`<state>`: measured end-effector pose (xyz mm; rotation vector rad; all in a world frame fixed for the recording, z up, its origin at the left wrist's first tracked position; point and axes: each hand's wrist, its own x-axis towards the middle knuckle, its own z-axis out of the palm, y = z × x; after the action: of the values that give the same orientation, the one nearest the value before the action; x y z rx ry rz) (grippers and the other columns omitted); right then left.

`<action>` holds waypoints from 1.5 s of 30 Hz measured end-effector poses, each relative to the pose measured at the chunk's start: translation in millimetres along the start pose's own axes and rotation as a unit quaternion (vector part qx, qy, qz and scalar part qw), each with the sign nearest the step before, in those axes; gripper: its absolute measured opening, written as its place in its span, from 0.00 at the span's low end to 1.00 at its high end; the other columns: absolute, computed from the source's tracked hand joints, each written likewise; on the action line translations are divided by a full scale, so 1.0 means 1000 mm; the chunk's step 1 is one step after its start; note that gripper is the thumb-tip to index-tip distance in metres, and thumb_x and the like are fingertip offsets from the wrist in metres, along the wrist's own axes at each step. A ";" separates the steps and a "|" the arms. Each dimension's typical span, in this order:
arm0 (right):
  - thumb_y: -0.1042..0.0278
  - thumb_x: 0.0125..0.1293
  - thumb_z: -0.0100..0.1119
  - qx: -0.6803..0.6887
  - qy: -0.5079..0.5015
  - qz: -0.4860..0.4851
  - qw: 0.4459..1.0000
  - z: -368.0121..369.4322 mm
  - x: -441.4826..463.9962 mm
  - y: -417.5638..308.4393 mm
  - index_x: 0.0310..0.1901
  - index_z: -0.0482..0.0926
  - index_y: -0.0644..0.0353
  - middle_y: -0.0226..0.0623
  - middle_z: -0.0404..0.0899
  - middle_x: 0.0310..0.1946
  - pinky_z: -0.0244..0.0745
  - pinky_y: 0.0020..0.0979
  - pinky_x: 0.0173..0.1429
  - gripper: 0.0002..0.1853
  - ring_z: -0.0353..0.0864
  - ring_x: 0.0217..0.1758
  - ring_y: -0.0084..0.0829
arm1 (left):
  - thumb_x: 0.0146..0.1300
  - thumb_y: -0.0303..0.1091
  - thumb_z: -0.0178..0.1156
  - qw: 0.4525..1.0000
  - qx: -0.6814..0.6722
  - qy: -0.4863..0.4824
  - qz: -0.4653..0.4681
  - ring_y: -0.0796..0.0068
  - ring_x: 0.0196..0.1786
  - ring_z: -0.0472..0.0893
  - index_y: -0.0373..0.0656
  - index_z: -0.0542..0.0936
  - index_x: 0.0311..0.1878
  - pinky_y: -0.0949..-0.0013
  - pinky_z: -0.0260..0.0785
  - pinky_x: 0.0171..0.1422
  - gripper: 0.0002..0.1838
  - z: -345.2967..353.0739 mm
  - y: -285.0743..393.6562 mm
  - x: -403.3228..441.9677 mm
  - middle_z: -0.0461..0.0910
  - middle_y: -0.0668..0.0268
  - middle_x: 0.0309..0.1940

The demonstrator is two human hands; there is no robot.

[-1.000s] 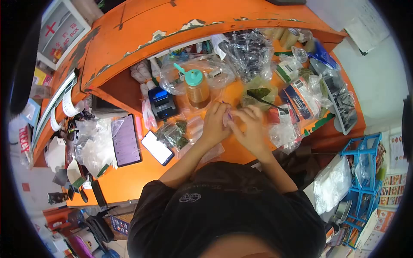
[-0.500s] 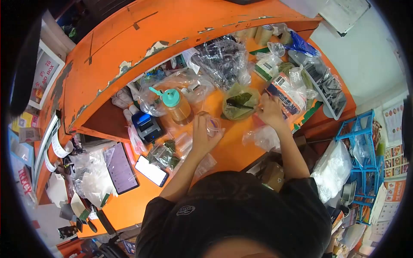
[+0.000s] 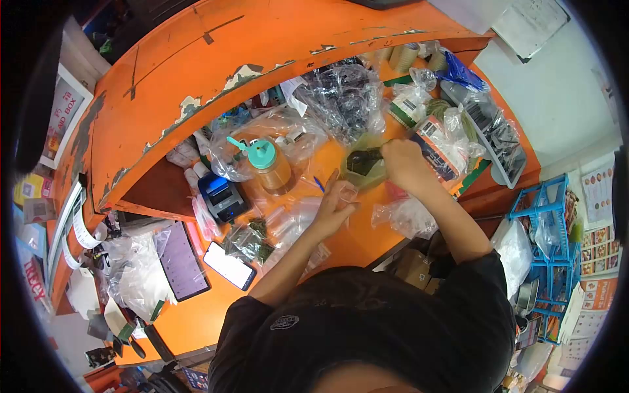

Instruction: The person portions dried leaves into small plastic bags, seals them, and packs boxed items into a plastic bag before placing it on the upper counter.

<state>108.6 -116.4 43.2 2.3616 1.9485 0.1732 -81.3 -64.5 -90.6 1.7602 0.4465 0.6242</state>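
My left hand (image 3: pixel 334 208) is closed around a small clear plastic bag (image 3: pixel 347 191), beside a translucent yellow-green container or bag (image 3: pixel 367 175) with dark green leafy contents (image 3: pixel 362 158). My right hand (image 3: pixel 405 164) is at the right rim of that yellow-green holder, its fingers curled together; whatever they grip is hidden. To the left stands a bottle (image 3: pixel 275 178) with a teal lid and brownish contents. A blue pen-like stick (image 3: pixel 319 184) lies between this bottle and my left hand.
A black and blue device (image 3: pixel 223 196), a lit phone (image 3: pixel 229 265), a tablet (image 3: pixel 180 262) and a bag of green leaves (image 3: pixel 249 241) lie left. Crumpled clear plastic (image 3: pixel 406 217) sits below my right hand. A grey tray (image 3: pixel 501 152) holds wrapped items. The orange shelf edge (image 3: pixel 242 82) overhangs the back.
My left hand has moved right with the clear bag, towards the yellow-green holder. My right hand has moved slightly left and up, curling over the holder's rim. The blue stick now shows.
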 end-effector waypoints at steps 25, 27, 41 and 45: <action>0.72 0.50 0.54 0.052 -0.011 -0.061 0.997 0.014 -0.004 -0.014 0.22 0.80 0.59 0.43 0.79 0.24 0.74 0.38 0.29 0.06 0.82 0.27 0.40 | 0.42 0.28 0.49 0.933 -0.344 -0.055 -0.088 0.78 0.46 0.69 0.39 0.70 0.41 0.77 0.62 0.49 0.17 0.025 -0.030 -0.004 0.69 0.67 0.38; 0.72 0.50 0.54 0.072 -0.040 -0.073 0.994 0.011 -0.003 -0.015 0.21 0.80 0.59 0.43 0.80 0.24 0.74 0.38 0.29 0.06 0.82 0.28 0.41 | 0.42 0.28 0.51 0.922 -0.368 -0.064 -0.098 0.79 0.46 0.68 0.39 0.70 0.41 0.78 0.61 0.50 0.18 0.025 -0.023 -0.003 0.68 0.68 0.37; 0.73 0.50 0.54 0.176 -0.136 -0.077 0.972 0.001 0.007 0.000 0.26 0.80 0.60 0.43 0.79 0.25 0.74 0.43 0.36 0.05 0.81 0.33 0.45 | 0.40 0.30 0.55 0.945 -0.299 -0.056 -0.117 0.74 0.47 0.69 0.36 0.71 0.43 0.72 0.60 0.56 0.22 0.036 -0.008 0.002 0.70 0.64 0.39; 0.73 0.50 0.54 0.189 -0.145 -0.064 0.969 0.008 0.007 0.007 0.30 0.81 0.60 0.42 0.80 0.28 0.74 0.43 0.40 0.06 0.80 0.38 0.43 | 0.39 0.32 0.56 0.955 -0.280 -0.039 -0.094 0.74 0.47 0.70 0.37 0.72 0.42 0.72 0.60 0.55 0.21 0.040 -0.013 0.002 0.70 0.63 0.38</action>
<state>117.9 -110.4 36.2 2.2823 2.1233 -0.5669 -54.9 -89.9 -110.4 1.1818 0.3339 0.4831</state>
